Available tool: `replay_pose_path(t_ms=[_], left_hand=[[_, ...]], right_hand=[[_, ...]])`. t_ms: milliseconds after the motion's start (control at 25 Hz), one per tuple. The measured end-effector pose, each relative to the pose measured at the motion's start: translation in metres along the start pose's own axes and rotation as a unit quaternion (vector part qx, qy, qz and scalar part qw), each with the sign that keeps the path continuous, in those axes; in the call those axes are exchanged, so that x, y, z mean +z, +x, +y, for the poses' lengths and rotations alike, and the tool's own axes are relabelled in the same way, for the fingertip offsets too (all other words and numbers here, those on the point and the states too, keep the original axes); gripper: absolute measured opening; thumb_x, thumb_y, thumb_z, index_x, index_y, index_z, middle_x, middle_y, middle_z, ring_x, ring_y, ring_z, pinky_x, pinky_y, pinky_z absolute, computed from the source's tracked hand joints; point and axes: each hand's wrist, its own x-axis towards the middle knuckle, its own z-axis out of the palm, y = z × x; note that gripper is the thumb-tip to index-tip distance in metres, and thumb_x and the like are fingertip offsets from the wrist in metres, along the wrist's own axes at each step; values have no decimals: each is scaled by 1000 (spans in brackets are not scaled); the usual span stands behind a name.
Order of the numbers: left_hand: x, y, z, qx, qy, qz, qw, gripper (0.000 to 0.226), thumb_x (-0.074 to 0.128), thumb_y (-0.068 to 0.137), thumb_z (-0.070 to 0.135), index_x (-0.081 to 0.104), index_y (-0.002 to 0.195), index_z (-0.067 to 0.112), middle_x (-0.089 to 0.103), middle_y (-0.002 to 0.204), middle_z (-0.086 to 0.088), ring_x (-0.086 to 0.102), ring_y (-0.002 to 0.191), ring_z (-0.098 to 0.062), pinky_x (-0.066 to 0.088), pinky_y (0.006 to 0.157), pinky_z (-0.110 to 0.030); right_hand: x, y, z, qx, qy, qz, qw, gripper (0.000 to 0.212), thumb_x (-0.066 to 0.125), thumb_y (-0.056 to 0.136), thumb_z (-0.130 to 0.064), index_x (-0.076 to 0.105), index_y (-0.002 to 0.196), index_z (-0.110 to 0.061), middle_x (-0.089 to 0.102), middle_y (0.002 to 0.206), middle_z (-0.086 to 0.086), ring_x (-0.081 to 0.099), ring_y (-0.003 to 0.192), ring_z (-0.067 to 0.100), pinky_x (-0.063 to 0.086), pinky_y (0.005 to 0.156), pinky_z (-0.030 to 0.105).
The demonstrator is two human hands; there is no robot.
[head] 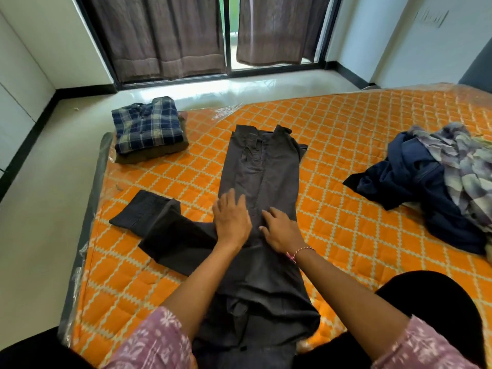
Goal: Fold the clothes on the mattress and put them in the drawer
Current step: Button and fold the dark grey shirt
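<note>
A dark grey shirt (262,169) lies stretched out lengthwise on the orange quilted mattress (346,129), collar end away from me. One sleeve (159,222) is spread out to the left. My left hand (231,217) presses flat on the shirt's middle, fingers straight. My right hand (281,230) lies beside it on the shirt, fingers spread and relaxed. A folded blue plaid shirt (147,126) sits on a folded brown garment at the mattress's far left corner. A loose heap of a navy garment (420,187) and a grey patterned one (466,169) lies at the right.
The mattress sits on a pale tiled floor (48,209) and is wrapped in clear plastic. Brown curtains (159,35) hang over a sliding glass door beyond. No drawer shows in view.
</note>
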Motion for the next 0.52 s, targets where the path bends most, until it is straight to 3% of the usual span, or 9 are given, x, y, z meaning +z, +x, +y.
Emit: replay_pose_path(t_ms=[80, 160, 280, 400, 440, 520], left_hand=[[13, 26, 13, -20, -106, -83, 991, 63, 49, 96, 24, 19, 150, 12, 38, 147, -12, 41, 131, -29, 37, 102, -40], [23, 53, 23, -38, -122, -56, 990, 72, 52, 96, 27, 9, 152, 12, 41, 144, -11, 48, 126, -29, 45, 93, -41], [44, 120, 40, -62, -187, -34, 980, 71, 58, 93, 28, 19, 150, 12, 51, 135, -13, 54, 119, -28, 48, 92, -38], [75, 198, 61, -130, -336, -124, 925, 69, 68, 87, 25, 31, 143, 10, 54, 129, -13, 53, 119, -29, 47, 97, -38], [85, 220, 66, -158, -362, -143, 907, 65, 70, 85, 27, 37, 139, 10, 55, 128, -13, 52, 120, -29, 46, 98, -40], [108, 253, 69, -193, -371, -148, 896, 54, 72, 82, 29, 48, 127, 10, 57, 123, -10, 53, 116, -28, 48, 96, -43]], right_hand=[[1, 19, 16, 26, -1, -19, 999, 59, 34, 101, -39, 13, 152, -18, 9, 159, 9, 8, 147, 24, 23, 114, 43], [-5, 47, 34, 59, 7, -2, 998, 61, 27, 101, -44, 3, 153, -21, -1, 160, 9, -2, 148, 24, 17, 115, 45], [-17, 99, 61, 94, 10, 4, 996, 61, 25, 102, -45, -2, 153, -24, -7, 160, 8, -6, 148, 25, 15, 115, 47], [-27, 165, 95, 120, 108, 56, 985, 62, 33, 102, -33, 1, 153, -16, 4, 160, 12, 10, 146, 29, 25, 114, 42], [-32, 189, 110, 152, 174, 88, 969, 63, 38, 101, -26, 5, 152, -10, 14, 157, 15, 21, 143, 31, 31, 110, 40], [-45, 228, 138, 251, 319, 145, 902, 60, 46, 97, -18, 19, 149, -5, 33, 149, 19, 37, 133, 37, 38, 102, 40]])
